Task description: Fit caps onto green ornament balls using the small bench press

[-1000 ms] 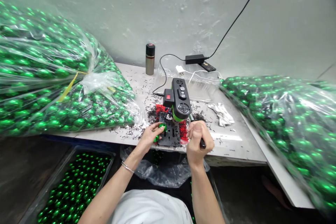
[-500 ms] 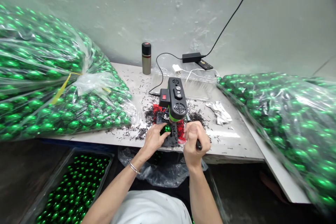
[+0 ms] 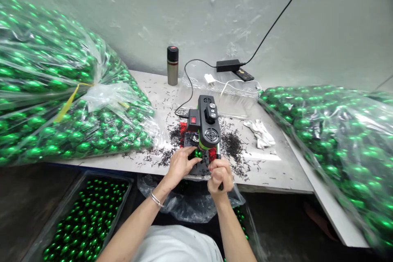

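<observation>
A small black bench drill press (image 3: 209, 120) with a red switch stands near the table's front edge. Under its head lies a shiny green ball (image 3: 198, 154), pinched between the thumb and fingers of my left hand (image 3: 181, 163). My right hand (image 3: 221, 177) is wrapped around the black-gripped lever (image 3: 218, 156) on the machine's right side. The head hides the spot where the tool meets the ball. Black shavings (image 3: 232, 144) and a red mat (image 3: 212, 153) surround the machine's base.
Large clear bags of green balls bulge at the left (image 3: 76, 131) and right (image 3: 325, 131). Behind are a flask (image 3: 172, 67), a power adapter (image 3: 229, 65) with cables, and a plastic tray (image 3: 235, 104). White gloves (image 3: 260, 133) lie right. A bin of balls (image 3: 89, 213) stands below left.
My right hand has swung the lever down and to the left, and the drill head sits lower. My left hand stays on the ball. The view has shifted slightly.
</observation>
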A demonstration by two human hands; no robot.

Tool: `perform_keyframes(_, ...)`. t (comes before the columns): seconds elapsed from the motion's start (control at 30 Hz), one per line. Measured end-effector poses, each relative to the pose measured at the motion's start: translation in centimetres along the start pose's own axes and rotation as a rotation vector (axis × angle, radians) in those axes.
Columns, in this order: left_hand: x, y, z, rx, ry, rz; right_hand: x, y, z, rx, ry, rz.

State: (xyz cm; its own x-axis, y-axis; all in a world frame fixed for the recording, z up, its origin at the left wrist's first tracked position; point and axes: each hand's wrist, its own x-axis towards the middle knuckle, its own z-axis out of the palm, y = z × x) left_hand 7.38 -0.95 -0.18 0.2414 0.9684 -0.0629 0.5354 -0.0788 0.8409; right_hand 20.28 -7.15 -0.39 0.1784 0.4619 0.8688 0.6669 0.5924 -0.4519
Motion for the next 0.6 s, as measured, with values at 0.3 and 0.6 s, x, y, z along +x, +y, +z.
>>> perform_keyframes(0.3,0.1,-0.1,0.1,-0.005,0.003,0.011,-1.4,1.3,0.9,0.046,0.078,-0.005)
perform_keyframes(0.6,0.4,-0.6,0.3,0.045,0.017,0.084,1.3,-0.5,0.2,0.075,0.082,0.049)
